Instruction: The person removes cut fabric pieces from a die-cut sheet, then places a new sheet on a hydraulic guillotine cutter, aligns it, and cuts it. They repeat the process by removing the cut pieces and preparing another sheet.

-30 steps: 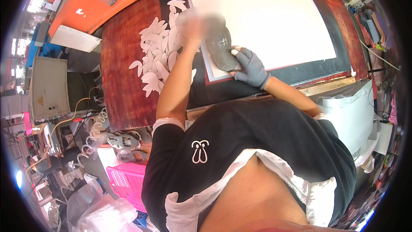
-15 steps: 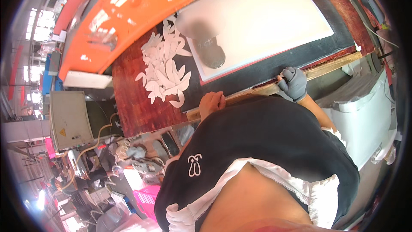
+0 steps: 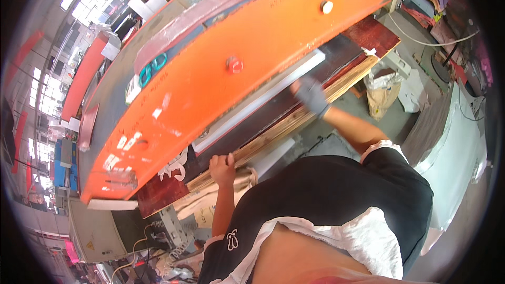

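My left hand is closed at the wooden strip along the front of the press bed, with nothing visible in its curled fingers. Over the dark mat reaches my right hand in a grey glove; its fingers are smeared by motion, close to a white sheet. Only the near band of that sheet shows below the orange press beam. White curved cut pieces peek out left of the sheet, mostly hidden by the beam.
Teal-handled scissors lie on top of the beam. A red button and a white button sit on its front. To the right stands a wrapped stack of sheets, near a brown bag. A grey cabinet is at left.
The orange beam now covers most of the sheet and cut pieces, partly as my view has shifted. My right hand has moved off the wooden strip, over the mat; my left stays near the strip.
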`<control>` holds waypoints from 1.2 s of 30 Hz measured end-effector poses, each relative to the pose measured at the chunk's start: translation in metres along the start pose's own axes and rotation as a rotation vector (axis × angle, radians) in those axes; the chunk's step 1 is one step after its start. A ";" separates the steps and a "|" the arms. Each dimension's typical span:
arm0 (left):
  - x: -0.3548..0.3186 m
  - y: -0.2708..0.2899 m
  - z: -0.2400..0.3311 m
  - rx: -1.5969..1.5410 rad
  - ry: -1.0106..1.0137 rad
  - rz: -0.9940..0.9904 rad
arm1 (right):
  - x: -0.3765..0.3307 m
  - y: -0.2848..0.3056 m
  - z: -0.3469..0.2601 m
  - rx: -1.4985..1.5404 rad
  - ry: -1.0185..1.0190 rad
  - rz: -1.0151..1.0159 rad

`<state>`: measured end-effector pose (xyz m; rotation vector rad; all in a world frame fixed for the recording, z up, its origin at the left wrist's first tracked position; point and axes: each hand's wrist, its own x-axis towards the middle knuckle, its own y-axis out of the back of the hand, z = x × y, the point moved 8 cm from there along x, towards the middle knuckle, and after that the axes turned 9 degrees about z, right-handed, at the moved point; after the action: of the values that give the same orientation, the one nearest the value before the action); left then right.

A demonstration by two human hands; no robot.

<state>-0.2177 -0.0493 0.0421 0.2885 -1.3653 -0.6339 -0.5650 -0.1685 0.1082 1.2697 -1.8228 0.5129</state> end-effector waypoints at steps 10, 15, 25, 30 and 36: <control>-0.001 0.000 -0.020 0.126 -0.066 0.088 | 0.136 0.113 0.114 0.230 -0.346 0.422; 0.011 0.003 -0.027 0.146 -0.034 0.070 | 0.043 -0.007 0.038 -0.277 0.136 -0.272; 0.010 0.000 -0.036 0.116 0.192 -0.019 | -0.042 -0.059 0.008 -0.296 0.299 -0.509; 0.013 -0.004 -0.038 0.054 0.239 -0.072 | -0.039 -0.062 0.017 -0.365 0.244 -0.550; -0.008 0.018 -0.018 0.022 0.270 -0.163 | -0.061 -0.035 0.000 -0.355 0.163 -0.477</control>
<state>-0.1968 -0.0334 0.0421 0.4894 -1.0971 -0.6887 -0.5249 -0.1475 0.0541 1.3097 -1.3386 0.0246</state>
